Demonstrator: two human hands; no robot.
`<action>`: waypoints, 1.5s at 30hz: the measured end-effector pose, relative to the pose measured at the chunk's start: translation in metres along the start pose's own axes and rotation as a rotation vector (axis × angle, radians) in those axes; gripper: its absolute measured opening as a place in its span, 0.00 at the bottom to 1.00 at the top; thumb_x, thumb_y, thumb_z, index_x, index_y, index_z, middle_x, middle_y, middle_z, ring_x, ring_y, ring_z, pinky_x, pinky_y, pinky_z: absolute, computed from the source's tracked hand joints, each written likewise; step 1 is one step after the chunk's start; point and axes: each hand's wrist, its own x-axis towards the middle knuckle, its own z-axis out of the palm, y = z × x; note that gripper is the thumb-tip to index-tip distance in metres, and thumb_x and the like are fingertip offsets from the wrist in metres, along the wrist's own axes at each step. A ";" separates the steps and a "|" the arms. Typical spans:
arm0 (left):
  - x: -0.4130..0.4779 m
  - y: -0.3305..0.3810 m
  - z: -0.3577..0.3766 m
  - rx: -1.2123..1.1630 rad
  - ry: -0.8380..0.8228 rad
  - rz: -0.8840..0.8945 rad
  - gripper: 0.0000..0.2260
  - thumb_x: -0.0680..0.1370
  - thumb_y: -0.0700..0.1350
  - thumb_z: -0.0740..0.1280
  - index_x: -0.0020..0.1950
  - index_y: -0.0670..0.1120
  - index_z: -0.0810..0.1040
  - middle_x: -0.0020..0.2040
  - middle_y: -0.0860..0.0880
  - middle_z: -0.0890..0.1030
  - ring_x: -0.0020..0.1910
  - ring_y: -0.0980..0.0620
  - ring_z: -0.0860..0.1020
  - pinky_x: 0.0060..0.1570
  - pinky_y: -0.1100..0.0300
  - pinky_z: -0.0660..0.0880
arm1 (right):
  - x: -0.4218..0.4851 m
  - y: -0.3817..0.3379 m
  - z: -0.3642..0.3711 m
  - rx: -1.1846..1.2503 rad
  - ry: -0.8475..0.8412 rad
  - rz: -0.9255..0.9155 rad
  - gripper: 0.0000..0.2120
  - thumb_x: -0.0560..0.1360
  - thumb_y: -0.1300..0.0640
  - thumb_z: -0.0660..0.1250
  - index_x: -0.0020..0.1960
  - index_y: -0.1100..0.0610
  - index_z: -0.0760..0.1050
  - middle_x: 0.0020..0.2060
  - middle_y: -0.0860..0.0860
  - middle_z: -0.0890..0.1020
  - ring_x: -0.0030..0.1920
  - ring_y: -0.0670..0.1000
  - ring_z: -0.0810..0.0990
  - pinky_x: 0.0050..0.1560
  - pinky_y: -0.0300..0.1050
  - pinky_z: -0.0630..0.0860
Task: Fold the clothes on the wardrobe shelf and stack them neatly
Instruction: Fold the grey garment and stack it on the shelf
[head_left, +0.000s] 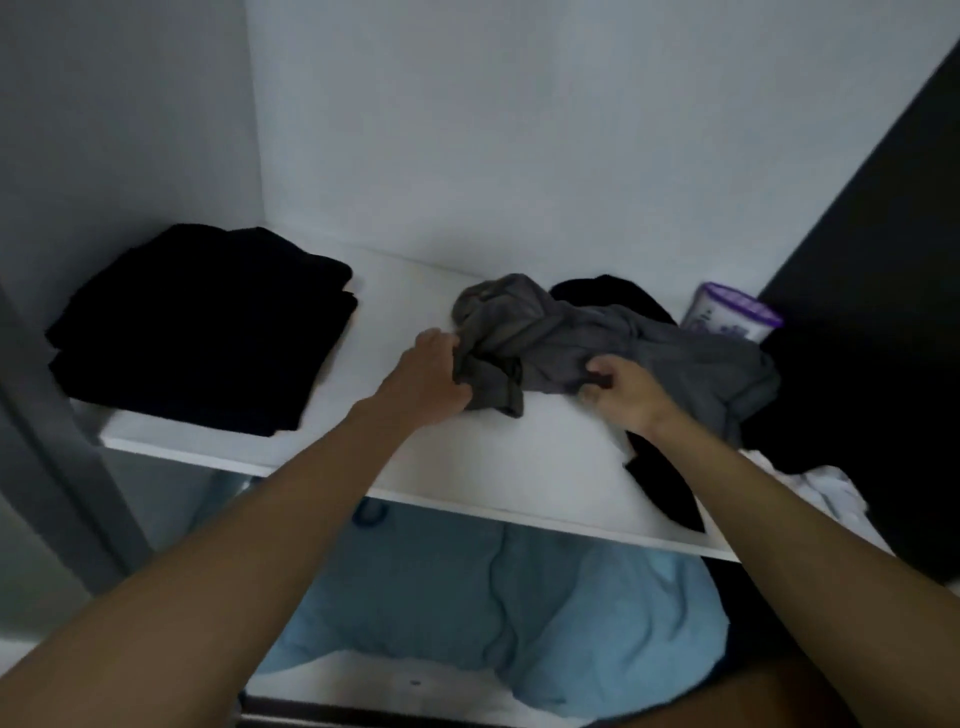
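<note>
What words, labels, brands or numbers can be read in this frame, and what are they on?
Nothing is legible.
purple-and-white container: purple print on its side, too blurred to read.
grey garment, black folded stack, shelf: no text visible.

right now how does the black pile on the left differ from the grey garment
The black pile is folded and stacked; the grey garment is crumpled. The black pile lies untouched at left; the grey garment sits right of centre, gripped by the left hand and pinched by the right hand. Both rest on the white shelf.
</note>
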 end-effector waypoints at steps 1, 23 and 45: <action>0.004 0.005 0.007 -0.011 -0.009 0.010 0.34 0.77 0.46 0.69 0.79 0.46 0.56 0.78 0.42 0.57 0.73 0.39 0.64 0.70 0.45 0.67 | -0.008 0.016 -0.003 0.046 -0.006 0.063 0.19 0.78 0.56 0.71 0.66 0.61 0.74 0.60 0.56 0.79 0.59 0.55 0.78 0.54 0.35 0.66; 0.034 0.121 0.070 -0.323 -0.081 -0.266 0.25 0.78 0.64 0.63 0.51 0.41 0.81 0.42 0.46 0.86 0.36 0.49 0.84 0.37 0.58 0.78 | 0.018 0.097 -0.072 0.553 0.511 -0.042 0.10 0.80 0.64 0.62 0.56 0.64 0.81 0.47 0.55 0.82 0.51 0.52 0.79 0.57 0.46 0.75; 0.011 0.155 0.089 -0.794 -0.179 -0.289 0.18 0.72 0.26 0.60 0.54 0.41 0.82 0.53 0.41 0.85 0.51 0.43 0.84 0.49 0.54 0.82 | -0.015 0.144 -0.097 0.858 0.198 0.340 0.23 0.75 0.41 0.70 0.60 0.58 0.79 0.54 0.55 0.84 0.53 0.56 0.84 0.59 0.57 0.80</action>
